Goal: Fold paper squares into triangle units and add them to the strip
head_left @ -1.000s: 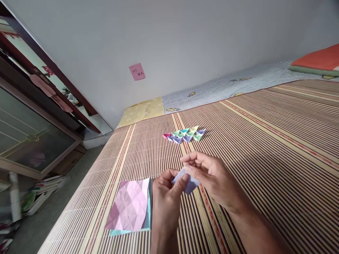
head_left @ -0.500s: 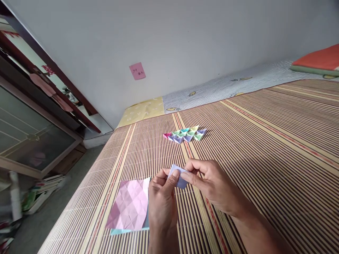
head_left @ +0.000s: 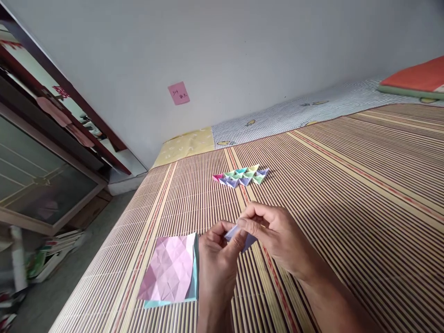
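Observation:
A small folded piece of lavender paper (head_left: 250, 239) is pinched between my two hands above the striped mat. My left hand (head_left: 222, 249) grips it from the left, thumb across its face. My right hand (head_left: 268, 231) pinches its upper edge with thumb and forefinger, and the fingers hide part of it. Just left of my left hand lies a creased pink sheet of paper (head_left: 169, 268) on top of a light-blue sheet (head_left: 194, 277). Beyond my hands, several small folded paper boats (head_left: 239, 175) in pink, green, blue, yellow and lavender sit packed in a group.
The striped bamboo mat (head_left: 329, 185) covers the bed. Along the wall runs a patterned cloth (head_left: 270, 118), with folded orange bedding (head_left: 416, 76) at the far right. A pink note (head_left: 179, 93) sticks to the wall. Past the bed's left edge are a glass-panelled door (head_left: 45, 171) and the floor.
The lavender paper has turned in my hands from a squarish face to a slanted, pointed shape. My left hand has shifted slightly right, uncovering more of the light-blue sheet.

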### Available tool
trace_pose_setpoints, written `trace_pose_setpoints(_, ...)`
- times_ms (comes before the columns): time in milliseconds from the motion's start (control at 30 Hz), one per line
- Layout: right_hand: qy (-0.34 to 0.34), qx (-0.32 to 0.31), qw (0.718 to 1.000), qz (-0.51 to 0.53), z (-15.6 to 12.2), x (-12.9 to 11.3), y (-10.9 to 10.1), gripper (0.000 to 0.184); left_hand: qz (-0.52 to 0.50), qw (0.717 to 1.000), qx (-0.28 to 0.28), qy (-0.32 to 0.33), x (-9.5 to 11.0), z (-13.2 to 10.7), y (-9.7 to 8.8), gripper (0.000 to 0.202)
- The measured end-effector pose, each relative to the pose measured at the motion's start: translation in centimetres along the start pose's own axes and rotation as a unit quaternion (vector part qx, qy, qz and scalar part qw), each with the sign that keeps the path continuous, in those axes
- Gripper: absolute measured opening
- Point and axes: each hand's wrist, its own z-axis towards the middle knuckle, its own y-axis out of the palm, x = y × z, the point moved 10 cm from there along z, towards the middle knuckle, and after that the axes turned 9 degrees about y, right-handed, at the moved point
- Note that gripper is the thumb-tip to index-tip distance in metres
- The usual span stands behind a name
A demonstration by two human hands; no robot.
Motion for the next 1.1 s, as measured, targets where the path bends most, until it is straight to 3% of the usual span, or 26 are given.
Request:
trace_pose_setpoints(167,-0.014,0.047,0.998,-0.031,0.0,0.0,-0.9,0.026,-0.001,1.000,-0.005,0.015,0.4,-0.1,0.1,0.023)
trace_pose_setpoints(367,-0.039,0.050,0.997,-0.052,-0.1,-0.6,-1.1,0.026,0.015,0.999,-0.002,0.047,1.1,-0.2,0.0,0.024)
trace_pose_setpoints(567,-0.015,-0.015,0.999,-0.025,-0.1,-0.1,-1.0,0.026,0.026,0.998,-0.053,0.013,0.7,-0.1,1.1,0.024)
trace_pose_setpoints(833,0.032,-0.077,0.996,-0.025,0.1,1.0,1.0,0.028,-0.070,0.997,0.041,0.007,0.2,0.2,-0.7,0.019)
trace_pose_setpoints(933,0.025,-0.070,0.996,-0.045,-0.1,0.7,1.0,0.031,-0.089,0.996,0.018,-0.009,-0.1,0.4,-0.5,0.019)
trace_pose_setpoints(1100,0.001,-0.103,0.990,-0.091,-0.5,0.2,1.4,0.030,-0.037,0.999,-0.010,-0.002,0.3,0.3,-0.7,0.018)
